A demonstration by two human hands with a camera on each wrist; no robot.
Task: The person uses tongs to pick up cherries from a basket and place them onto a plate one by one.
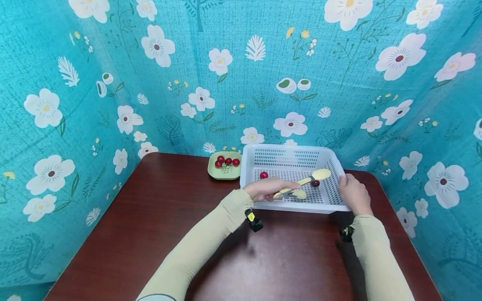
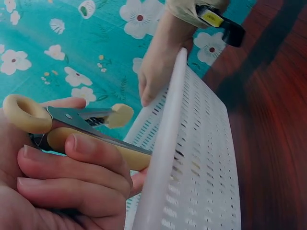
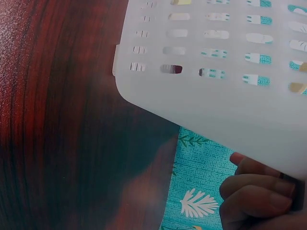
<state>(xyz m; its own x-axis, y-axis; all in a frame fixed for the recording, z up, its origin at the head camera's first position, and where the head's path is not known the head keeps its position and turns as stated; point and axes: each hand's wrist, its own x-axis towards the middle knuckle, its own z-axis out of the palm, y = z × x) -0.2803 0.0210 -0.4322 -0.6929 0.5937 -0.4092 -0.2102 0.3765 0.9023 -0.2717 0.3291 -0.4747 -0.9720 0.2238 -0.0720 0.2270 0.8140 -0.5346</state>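
My left hand [image 1: 268, 188] holds a pair of tongs [image 1: 304, 181] with pale yellow grips and tips and a metal middle. It reaches over the front rim of a white perforated plastic basket [image 1: 293, 205], with the tongs' spread tips inside. A dark red cherry [image 1: 315, 183] lies in the basket by the tongs; whether they touch it I cannot tell. Farther left in the basket is a brighter cherry [image 1: 264, 174]. At the basket's right side, my right hand [image 1: 355, 195] grips the rim, its fingers [image 3: 256, 201] curled in the right wrist view.
A small green dish [image 1: 222, 177] with several red cherries and some stems stands left of the basket. Both sit near the back of a dark brown wooden table [image 1: 177, 213]. A blue floral curtain [image 1: 233, 75] hangs behind and on both sides.
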